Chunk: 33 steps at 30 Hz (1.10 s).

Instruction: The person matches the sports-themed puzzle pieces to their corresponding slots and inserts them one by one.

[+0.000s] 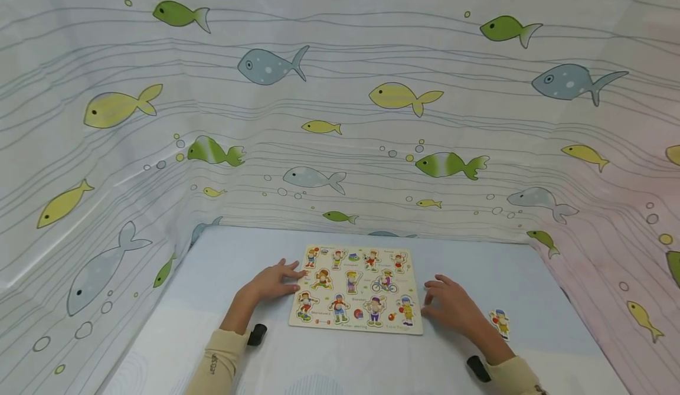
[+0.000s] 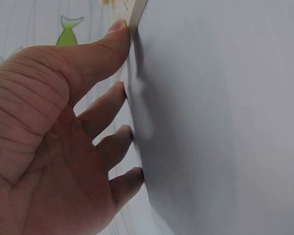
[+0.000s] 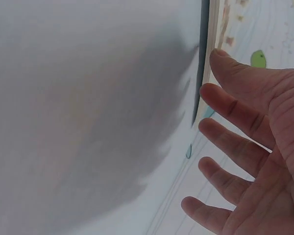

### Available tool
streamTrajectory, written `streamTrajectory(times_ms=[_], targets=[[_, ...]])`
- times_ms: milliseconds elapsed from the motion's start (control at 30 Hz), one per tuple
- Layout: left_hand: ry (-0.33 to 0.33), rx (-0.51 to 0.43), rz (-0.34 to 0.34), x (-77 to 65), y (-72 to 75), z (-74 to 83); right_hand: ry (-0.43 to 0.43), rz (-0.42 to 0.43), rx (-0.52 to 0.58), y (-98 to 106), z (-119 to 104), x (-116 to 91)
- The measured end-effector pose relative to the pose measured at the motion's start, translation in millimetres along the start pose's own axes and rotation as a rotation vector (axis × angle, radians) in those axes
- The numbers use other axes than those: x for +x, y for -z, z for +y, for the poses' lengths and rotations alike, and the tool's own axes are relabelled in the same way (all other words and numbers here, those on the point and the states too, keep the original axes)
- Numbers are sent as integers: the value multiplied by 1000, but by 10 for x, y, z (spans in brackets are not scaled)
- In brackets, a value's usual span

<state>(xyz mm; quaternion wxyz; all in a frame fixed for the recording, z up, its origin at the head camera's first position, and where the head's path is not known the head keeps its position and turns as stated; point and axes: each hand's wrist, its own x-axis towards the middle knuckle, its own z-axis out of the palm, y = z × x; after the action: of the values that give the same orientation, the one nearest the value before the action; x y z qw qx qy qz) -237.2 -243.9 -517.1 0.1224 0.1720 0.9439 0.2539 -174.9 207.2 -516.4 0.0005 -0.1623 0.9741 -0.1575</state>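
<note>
A wooden puzzle board (image 1: 338,281) with colorful sports figures lies flat on the table. At its left edge is my left hand (image 1: 273,281), fingers spread; in the left wrist view the thumb (image 2: 118,36) touches the board's edge (image 2: 138,15). On the opposite side my right hand (image 1: 451,303) is beside the right edge. Seen from the right wrist, its thumb (image 3: 225,61) is at the board's side (image 3: 213,29), with the other fingers apart and slightly bent. Neither hand grips anything. A loose figure piece (image 1: 499,323) with a blue cap lies beside the right forearm.
The table (image 1: 212,300) has a pale blue-white cover. Fish-patterned sheeting (image 1: 361,147) encloses it at the back and both sides. Black wrist devices (image 1: 257,335) show at both cuffs.
</note>
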Motion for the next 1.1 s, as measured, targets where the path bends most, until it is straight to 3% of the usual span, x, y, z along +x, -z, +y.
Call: streamTrajectory(times_ms=[733,1100], targets=[[1,12,5,20,-17,-14,-74,21,-31,201,288,-165],[5,-8,-2,-6,14,32,-60,64,-22,248,439,-285]])
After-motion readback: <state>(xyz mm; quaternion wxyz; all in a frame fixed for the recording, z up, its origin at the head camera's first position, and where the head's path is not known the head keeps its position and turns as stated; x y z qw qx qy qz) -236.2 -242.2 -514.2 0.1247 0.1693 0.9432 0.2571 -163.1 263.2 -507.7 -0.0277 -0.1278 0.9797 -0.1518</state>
